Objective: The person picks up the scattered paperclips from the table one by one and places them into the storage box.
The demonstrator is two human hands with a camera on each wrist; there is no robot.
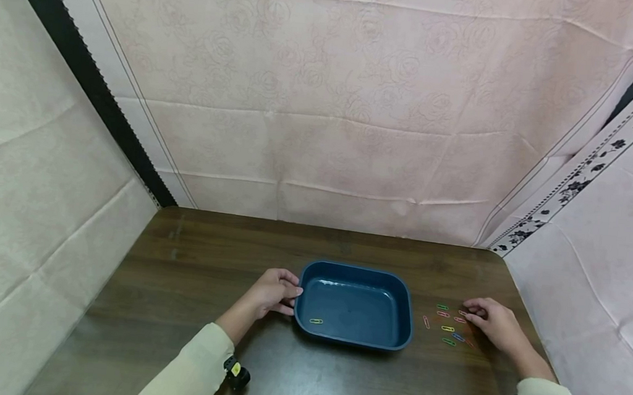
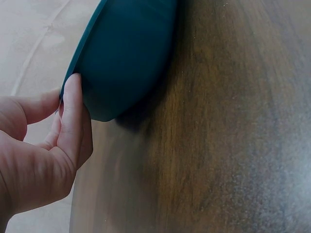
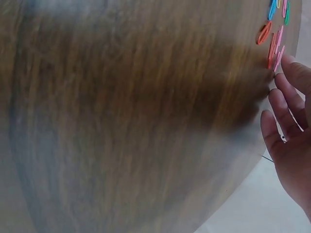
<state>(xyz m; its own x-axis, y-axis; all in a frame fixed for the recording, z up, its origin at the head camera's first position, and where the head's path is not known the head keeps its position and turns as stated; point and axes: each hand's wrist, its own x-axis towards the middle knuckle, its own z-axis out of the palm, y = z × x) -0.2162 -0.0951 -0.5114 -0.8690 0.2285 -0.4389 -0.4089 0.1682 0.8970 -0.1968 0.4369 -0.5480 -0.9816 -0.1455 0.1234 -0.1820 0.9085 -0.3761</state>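
Observation:
My left hand (image 1: 274,294) pinches the left rim of a blue plastic tray (image 1: 360,306), thumb on one side and fingers against the outer wall. The left wrist view shows this hold on the tray (image 2: 129,53) closely. A yellow paper clip (image 1: 315,321) lies inside, near the tray's front left. Right of the tray, my right hand (image 1: 493,323) reaches down to a scatter of paper clips. Its thumb and index fingertips are apart, right at a pink paper clip (image 3: 278,60) on the table. The other fingers are loosely bent.
Several coloured clips lie around the right fingertips, among them a green one (image 1: 449,342), a yellow one (image 1: 448,329) and a blue one (image 1: 458,337). Everything stands on a brown wooden table (image 1: 207,245). Pale cloth hangs (image 1: 319,160) behind it and on both sides.

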